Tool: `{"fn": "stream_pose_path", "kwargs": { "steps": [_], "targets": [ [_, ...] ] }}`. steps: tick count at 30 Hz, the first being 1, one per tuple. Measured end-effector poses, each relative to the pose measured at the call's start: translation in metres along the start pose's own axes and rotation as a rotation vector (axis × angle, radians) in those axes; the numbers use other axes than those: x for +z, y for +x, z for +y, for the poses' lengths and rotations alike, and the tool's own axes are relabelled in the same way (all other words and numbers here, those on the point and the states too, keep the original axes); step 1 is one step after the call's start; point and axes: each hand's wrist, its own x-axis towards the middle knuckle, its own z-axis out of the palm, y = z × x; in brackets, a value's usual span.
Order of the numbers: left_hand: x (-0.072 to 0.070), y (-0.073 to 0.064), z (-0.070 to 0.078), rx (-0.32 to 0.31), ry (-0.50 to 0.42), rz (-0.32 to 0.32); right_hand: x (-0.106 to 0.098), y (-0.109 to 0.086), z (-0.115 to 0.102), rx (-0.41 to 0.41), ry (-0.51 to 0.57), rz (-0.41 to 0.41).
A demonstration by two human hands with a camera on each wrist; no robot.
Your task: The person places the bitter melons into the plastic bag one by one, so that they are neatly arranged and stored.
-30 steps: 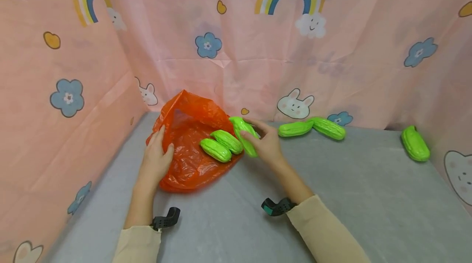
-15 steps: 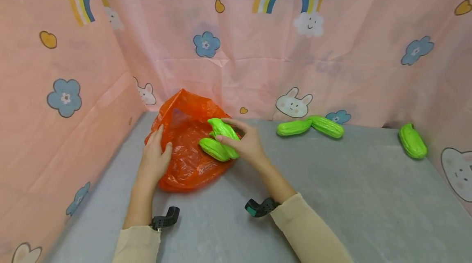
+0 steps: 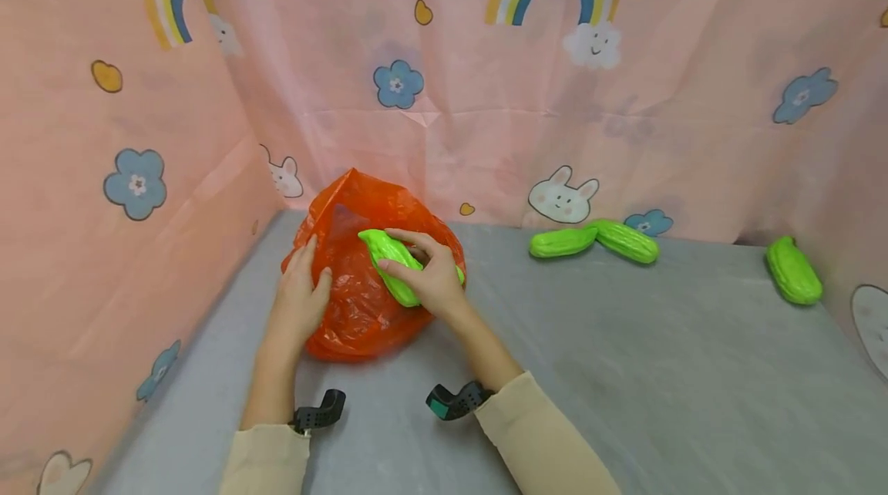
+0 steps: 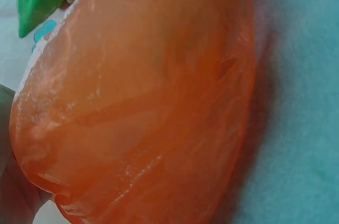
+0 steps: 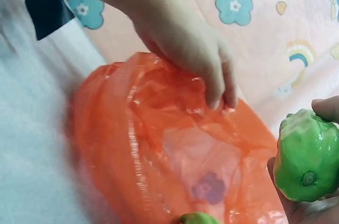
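Beside the backdrop an orange plastic bag lies with its mouth spread wide. My left hand pinches its left rim, the fingers bent over the edge in the right wrist view. Over the mouth, my right hand grips a bright green bitter melon between thumb and fingers. That melon shows its rounded end in the right wrist view. Behind the right hand a bit of another green melon peeks out; the rest is hidden. A green tip shows inside the bag in the right wrist view.
Two green melons lie end to end by the back wall, right of the bag. One more melon lies at the far right. A pink printed cloth walls the grey tabletop at the back and sides.
My right hand has carried the held melon leftward from the bag's right rim to over its mouth, now covering the melons there. The left hand stays at the rim.
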Motion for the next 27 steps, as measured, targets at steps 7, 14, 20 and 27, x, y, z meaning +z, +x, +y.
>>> {"fn": "stream_pose_path", "kwargs": {
  "steps": [7, 14, 20, 27],
  "targets": [
    [0.003, 0.000, 0.000, -0.001, -0.003, 0.013, 0.003, -0.005, 0.016, 0.008, -0.041, 0.039],
    [0.002, 0.002, -0.002, -0.002, 0.002, 0.006, 0.005, -0.003, 0.025, 0.002, -0.090, 0.052],
    [0.003, 0.004, -0.004, 0.015, 0.012, 0.014, 0.009, -0.003, 0.031, -0.008, -0.118, 0.053],
    [0.005, 0.003, -0.005, 0.015, 0.013, 0.012, 0.012, -0.005, 0.036, -0.021, -0.167, 0.065]
  ]
}}
